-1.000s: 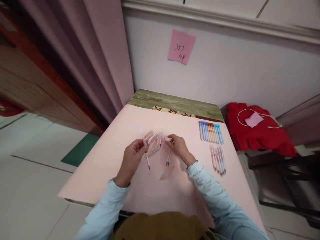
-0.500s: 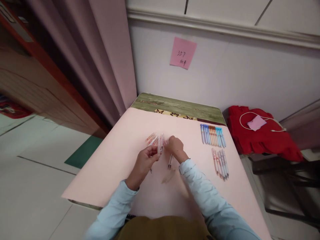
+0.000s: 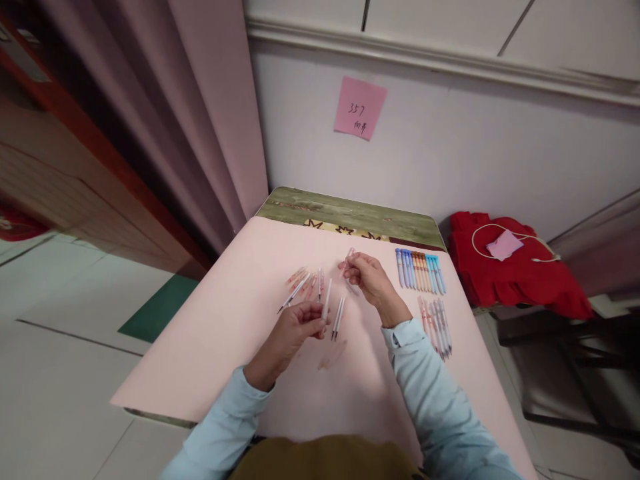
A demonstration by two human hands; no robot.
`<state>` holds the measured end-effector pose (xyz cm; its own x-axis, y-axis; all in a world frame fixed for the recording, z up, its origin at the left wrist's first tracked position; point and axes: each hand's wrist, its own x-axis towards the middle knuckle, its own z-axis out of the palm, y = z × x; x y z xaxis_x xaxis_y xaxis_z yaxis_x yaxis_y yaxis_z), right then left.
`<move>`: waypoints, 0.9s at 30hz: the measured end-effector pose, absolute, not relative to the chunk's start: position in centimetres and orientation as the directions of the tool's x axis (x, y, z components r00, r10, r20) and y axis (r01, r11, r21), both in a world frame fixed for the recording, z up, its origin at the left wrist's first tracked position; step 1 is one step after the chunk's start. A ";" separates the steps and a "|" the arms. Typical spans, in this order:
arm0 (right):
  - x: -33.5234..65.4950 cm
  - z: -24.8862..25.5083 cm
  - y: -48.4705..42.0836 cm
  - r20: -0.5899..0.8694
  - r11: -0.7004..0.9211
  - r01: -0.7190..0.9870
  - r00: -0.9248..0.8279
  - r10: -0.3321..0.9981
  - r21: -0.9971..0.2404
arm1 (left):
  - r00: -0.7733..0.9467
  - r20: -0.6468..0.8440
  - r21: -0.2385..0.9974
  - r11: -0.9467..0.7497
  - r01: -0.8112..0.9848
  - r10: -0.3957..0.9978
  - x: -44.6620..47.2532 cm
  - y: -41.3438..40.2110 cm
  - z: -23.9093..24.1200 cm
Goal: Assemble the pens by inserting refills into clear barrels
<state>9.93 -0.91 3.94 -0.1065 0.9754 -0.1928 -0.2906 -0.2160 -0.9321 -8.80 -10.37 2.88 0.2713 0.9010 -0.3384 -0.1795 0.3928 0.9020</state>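
White refill in the left hand

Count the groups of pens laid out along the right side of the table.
2: the blue, brown and light-blue row farther back, and the paler bunch just in front of it. Both groups are in plain view.

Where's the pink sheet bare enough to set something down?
Pink sheet: bare at left, between edge and left hand; at back, between loose pen parts and green strip. Crowded between left hand and right hand; at right, by far pens and near pens.
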 end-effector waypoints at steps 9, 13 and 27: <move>9.3 3.7 -1.5 -0.218 -0.241 -0.329 -0.108 0.970 -0.913 | 0.286 -0.342 0.896 0.402 -0.187 0.895 -8.4 -10.3 3.1; 9.3 3.8 -1.6 -0.223 -0.247 -0.327 -0.112 0.968 -0.912 | 0.298 -0.343 0.898 0.404 -0.174 0.891 -8.3 -10.3 3.0; 10.4 4.9 -2.6 -0.187 -0.276 -0.247 -0.331 0.925 -0.929 | 0.475 -0.331 0.841 0.483 -0.243 0.815 -8.8 -10.0 4.0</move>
